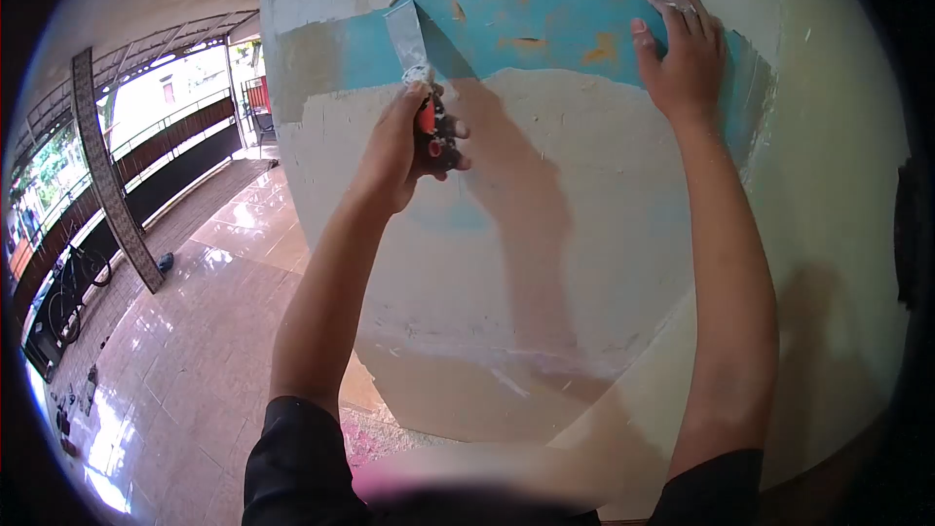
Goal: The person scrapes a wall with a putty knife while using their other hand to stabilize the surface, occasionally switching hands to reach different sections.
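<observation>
A wide pillar (545, 234) stands in front of me, cream below and with a blue painted band (545, 24) across its upper part. My left hand (404, 141) grips the red and black handle of a metal scraper (409, 39). Its flat blade rests tilted against the left end of the blue band, where the paint is patchy. My right hand (682, 44) lies flat on the pillar at the right end of the band, fingers spread and holding nothing. Both arms are raised, with dark sleeves at the shoulders.
A glossy tiled terrace floor (195, 351) stretches to the left. A patterned slanted post (112, 185) and a dark railing (166, 146) line its far side. A bicycle (73, 282) leans near the railing. Small items lie on the floor at the lower left.
</observation>
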Demonstrator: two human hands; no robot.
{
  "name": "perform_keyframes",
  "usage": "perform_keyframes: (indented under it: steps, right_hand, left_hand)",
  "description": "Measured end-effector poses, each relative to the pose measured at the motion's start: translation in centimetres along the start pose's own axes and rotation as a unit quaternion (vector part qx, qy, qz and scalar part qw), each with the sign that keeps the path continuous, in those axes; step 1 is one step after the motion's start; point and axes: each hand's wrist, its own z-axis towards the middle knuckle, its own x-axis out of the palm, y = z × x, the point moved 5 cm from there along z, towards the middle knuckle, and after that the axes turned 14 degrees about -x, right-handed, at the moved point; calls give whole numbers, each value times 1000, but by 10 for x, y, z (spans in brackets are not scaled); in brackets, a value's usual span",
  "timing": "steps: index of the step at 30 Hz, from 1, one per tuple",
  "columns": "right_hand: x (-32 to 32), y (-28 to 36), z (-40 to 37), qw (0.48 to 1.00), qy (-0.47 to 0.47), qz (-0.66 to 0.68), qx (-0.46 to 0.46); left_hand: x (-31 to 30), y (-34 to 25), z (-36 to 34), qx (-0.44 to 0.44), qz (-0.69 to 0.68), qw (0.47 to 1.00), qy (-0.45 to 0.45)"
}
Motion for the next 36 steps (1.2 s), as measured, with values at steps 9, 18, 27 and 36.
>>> perform_keyframes:
  steps: [9, 18, 27, 36]
  right_hand:
    - [0, 1, 0, 1000, 6, -8, -1]
    - [-1, 2, 0, 1000, 2, -3, -2]
    - [-3, 4, 2, 1000, 7, -2, 0]
    - [-4, 4, 3, 1000, 9, -11, -2]
  left_hand:
    - [-60, 3, 2, 65, 128, 986, -91]
    - [-76, -16, 7, 89, 197, 971, -105]
    - [-51, -50, 11, 119, 243, 958, -93]
    - [-37, -1, 11, 117, 219, 966, -69]
